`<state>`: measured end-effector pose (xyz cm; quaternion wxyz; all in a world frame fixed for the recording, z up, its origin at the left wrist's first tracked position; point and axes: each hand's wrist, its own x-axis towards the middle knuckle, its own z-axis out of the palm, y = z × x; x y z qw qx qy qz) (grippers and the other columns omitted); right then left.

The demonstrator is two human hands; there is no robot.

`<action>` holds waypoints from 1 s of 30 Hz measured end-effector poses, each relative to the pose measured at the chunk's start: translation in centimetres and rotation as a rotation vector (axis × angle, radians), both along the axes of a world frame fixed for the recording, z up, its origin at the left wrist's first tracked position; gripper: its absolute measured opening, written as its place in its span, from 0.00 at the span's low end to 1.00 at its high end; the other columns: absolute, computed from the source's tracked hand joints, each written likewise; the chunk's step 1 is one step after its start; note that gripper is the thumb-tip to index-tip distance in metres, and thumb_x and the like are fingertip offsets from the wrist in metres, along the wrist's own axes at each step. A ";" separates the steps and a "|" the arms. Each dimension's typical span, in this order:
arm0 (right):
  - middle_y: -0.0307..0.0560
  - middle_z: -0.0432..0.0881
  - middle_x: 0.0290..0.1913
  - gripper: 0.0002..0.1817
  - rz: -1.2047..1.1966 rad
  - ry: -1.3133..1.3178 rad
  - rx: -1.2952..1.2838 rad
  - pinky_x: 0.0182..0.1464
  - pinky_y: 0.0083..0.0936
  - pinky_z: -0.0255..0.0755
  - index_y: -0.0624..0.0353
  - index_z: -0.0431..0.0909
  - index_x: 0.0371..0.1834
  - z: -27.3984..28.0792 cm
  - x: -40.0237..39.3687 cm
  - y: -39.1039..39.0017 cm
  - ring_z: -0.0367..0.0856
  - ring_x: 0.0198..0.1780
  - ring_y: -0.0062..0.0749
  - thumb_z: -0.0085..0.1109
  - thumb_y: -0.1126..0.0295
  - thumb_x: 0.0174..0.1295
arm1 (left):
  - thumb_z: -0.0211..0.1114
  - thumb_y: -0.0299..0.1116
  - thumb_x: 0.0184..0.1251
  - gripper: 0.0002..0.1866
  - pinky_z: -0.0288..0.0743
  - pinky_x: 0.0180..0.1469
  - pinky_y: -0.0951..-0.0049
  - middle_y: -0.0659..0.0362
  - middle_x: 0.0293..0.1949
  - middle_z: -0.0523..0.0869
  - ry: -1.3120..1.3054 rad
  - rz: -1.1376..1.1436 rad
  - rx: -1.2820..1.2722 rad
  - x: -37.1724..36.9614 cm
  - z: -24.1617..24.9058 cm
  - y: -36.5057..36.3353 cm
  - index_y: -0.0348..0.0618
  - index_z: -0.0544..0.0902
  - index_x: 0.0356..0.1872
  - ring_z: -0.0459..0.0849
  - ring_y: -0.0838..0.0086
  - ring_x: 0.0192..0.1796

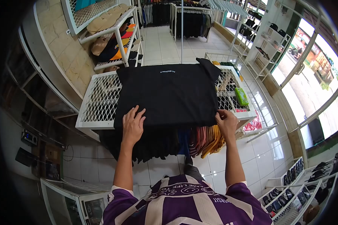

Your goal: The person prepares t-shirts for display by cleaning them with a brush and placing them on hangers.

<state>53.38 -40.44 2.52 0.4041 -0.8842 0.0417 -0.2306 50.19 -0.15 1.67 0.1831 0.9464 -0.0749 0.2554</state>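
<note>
A black T-shirt with small white lettering lies spread across a white mesh-topped rack. My left hand rests on the shirt's lower left part, fingers stretched out and slightly apart. At the lower right corner, my right hand pinches the shirt's edge between thumb and fingers. The shirt's upper right sleeve sticks up at an angle past the rack's far side. To the right of the shirt, a green packet lies on the mesh.
Clothes in black, blue, red and yellow hang beneath the rack. A shelf with folded garments stands at the left wall. Shoe racks fill the lower right, and a glass-sided cabinet stands at lower left. A thin pole rises behind the rack.
</note>
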 end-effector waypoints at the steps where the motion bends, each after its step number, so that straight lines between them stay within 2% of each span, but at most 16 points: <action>1: 0.53 0.89 0.36 0.12 -0.028 -0.043 -0.097 0.47 0.39 0.80 0.61 0.91 0.44 0.0 0.0 0.5 0.87 0.44 0.45 0.71 0.67 0.61 | 0.65 0.38 0.79 0.19 0.64 0.76 0.50 0.50 0.70 0.80 0.003 0.002 -0.002 0.0 -0.2 0.1 0.48 0.85 0.66 0.75 0.54 0.74; 3: 0.54 0.87 0.38 0.13 -0.038 -0.077 -0.155 0.50 0.41 0.79 0.61 0.89 0.46 0.6 0.2 1.5 0.86 0.43 0.47 0.69 0.68 0.60 | 0.67 0.39 0.77 0.19 0.67 0.73 0.52 0.50 0.67 0.82 0.003 0.002 0.033 0.4 0.0 0.5 0.45 0.86 0.64 0.78 0.54 0.70; 5: 0.55 0.84 0.41 0.14 -0.063 -0.459 -0.425 0.52 0.43 0.77 0.59 0.88 0.50 2.8 0.2 3.8 0.84 0.45 0.50 0.67 0.69 0.61 | 0.68 0.40 0.75 0.19 0.68 0.71 0.53 0.51 0.63 0.83 0.060 -0.010 -0.017 1.0 1.7 0.5 0.44 0.86 0.62 0.79 0.55 0.67; 6: 0.56 0.82 0.45 0.15 0.044 -0.414 -0.340 0.53 0.45 0.76 0.57 0.86 0.52 3.0 0.8 4.7 0.82 0.48 0.54 0.65 0.71 0.61 | 0.69 0.41 0.74 0.19 0.70 0.69 0.54 0.52 0.59 0.85 0.128 -0.027 -0.071 1.3 2.3 0.3 0.42 0.87 0.60 0.80 0.55 0.64; 8: 0.55 0.83 0.37 0.07 0.212 -0.289 -0.220 0.49 0.46 0.77 0.60 0.84 0.40 3.7 2.3 7.7 0.84 0.42 0.54 0.66 0.69 0.62 | 0.70 0.41 0.73 0.19 0.71 0.67 0.56 0.52 0.55 0.85 0.115 0.030 -0.071 2.8 2.3 -0.6 0.41 0.87 0.57 0.81 0.56 0.61; 10: 0.54 0.82 0.31 0.08 0.276 -0.215 -0.287 0.47 0.46 0.78 0.61 0.81 0.34 1.1 4.7 9.4 0.84 0.37 0.53 0.66 0.67 0.63 | 0.72 0.42 0.72 0.16 0.72 0.64 0.56 0.54 0.48 0.83 0.028 0.113 -0.078 4.2 1.0 -1.4 0.41 0.88 0.51 0.81 0.57 0.55; 15: 0.55 0.83 0.36 0.10 0.191 -0.265 -0.350 0.48 0.46 0.76 0.61 0.81 0.32 -0.5 6.1 10.5 0.83 0.41 0.52 0.66 0.66 0.63 | 0.71 0.43 0.73 0.18 0.70 0.65 0.53 0.54 0.51 0.79 0.013 0.150 -0.071 4.4 -0.1 -1.6 0.43 0.87 0.54 0.78 0.59 0.57; 16: 0.55 0.83 0.36 0.10 0.196 -0.252 -0.353 0.48 0.46 0.76 0.61 0.81 0.32 -0.5 5.7 10.5 0.83 0.41 0.52 0.66 0.66 0.63 | 0.69 0.45 0.74 0.20 0.68 0.69 0.51 0.52 0.57 0.80 0.020 0.133 -0.042 4.6 -0.1 -1.5 0.44 0.86 0.59 0.77 0.56 0.63; 18: 0.59 0.86 0.50 0.14 0.148 -0.092 -0.398 0.60 0.47 0.74 0.63 0.85 0.44 0.1 5.6 10.5 0.82 0.57 0.55 0.65 0.62 0.64 | 0.67 0.47 0.76 0.23 0.65 0.74 0.50 0.50 0.62 0.80 0.017 0.115 -0.010 4.8 -0.4 -1.3 0.45 0.85 0.63 0.76 0.54 0.68; 19: 0.59 0.86 0.50 0.14 0.144 -0.098 -0.396 0.60 0.47 0.74 0.63 0.85 0.44 -0.2 5.8 10.6 0.82 0.57 0.55 0.65 0.62 0.64 | 0.65 0.49 0.77 0.25 0.61 0.78 0.48 0.48 0.69 0.77 0.054 0.141 0.032 5.2 -1.0 -1.2 0.45 0.83 0.67 0.71 0.52 0.74; 20: 0.60 0.84 0.57 0.20 0.017 -0.199 -0.525 0.67 0.49 0.70 0.64 0.84 0.52 -1.0 6.1 10.6 0.79 0.63 0.56 0.63 0.59 0.66 | 0.63 0.50 0.78 0.28 0.56 0.82 0.46 0.47 0.76 0.73 0.090 0.167 0.073 5.5 -1.3 -1.2 0.46 0.81 0.71 0.66 0.50 0.80; 21: 0.62 0.83 0.65 0.26 -0.113 -0.299 -0.654 0.74 0.51 0.65 0.65 0.83 0.60 -1.7 6.4 10.6 0.76 0.70 0.57 0.61 0.56 0.68 | 0.63 0.50 0.78 0.28 0.56 0.82 0.46 0.47 0.76 0.73 0.083 0.164 0.074 5.7 -1.1 -1.2 0.46 0.81 0.71 0.66 0.50 0.80; 22: 0.62 0.83 0.65 0.26 -0.117 -0.304 -0.654 0.74 0.51 0.65 0.65 0.83 0.60 -2.4 6.7 10.4 0.76 0.70 0.57 0.61 0.56 0.68 | 0.61 0.51 0.79 0.28 0.53 0.83 0.44 0.46 0.78 0.71 0.119 0.160 0.042 5.7 -0.9 -1.3 0.46 0.81 0.71 0.64 0.50 0.82; 24: 0.62 0.77 0.73 0.33 -0.124 -0.097 -0.652 0.80 0.54 0.56 0.63 0.78 0.71 -2.8 6.9 10.3 0.71 0.77 0.57 0.58 0.49 0.71 | 0.60 0.52 0.80 0.29 0.49 0.85 0.43 0.45 0.80 0.70 0.149 0.162 0.010 5.4 -0.7 -1.2 0.45 0.81 0.71 0.62 0.49 0.84; 27: 0.58 0.80 0.71 0.30 0.166 -0.119 -0.482 0.79 0.53 0.58 0.59 0.81 0.68 -1.9 5.1 8.8 0.73 0.75 0.56 0.59 0.48 0.72 | 0.62 0.50 0.79 0.27 0.55 0.82 0.42 0.46 0.72 0.80 0.082 0.095 -0.094 4.2 -0.7 -0.6 0.44 0.84 0.68 0.70 0.52 0.80; 30: 0.51 0.81 0.70 0.28 0.214 -0.218 -0.528 0.77 0.51 0.59 0.52 0.84 0.67 -1.4 0.2 6.5 0.74 0.74 0.50 0.65 0.48 0.70 | 0.67 0.48 0.77 0.25 0.60 0.79 0.44 0.50 0.67 0.85 0.009 0.012 -0.151 0.2 -1.7 0.7 0.43 0.86 0.65 0.76 0.54 0.76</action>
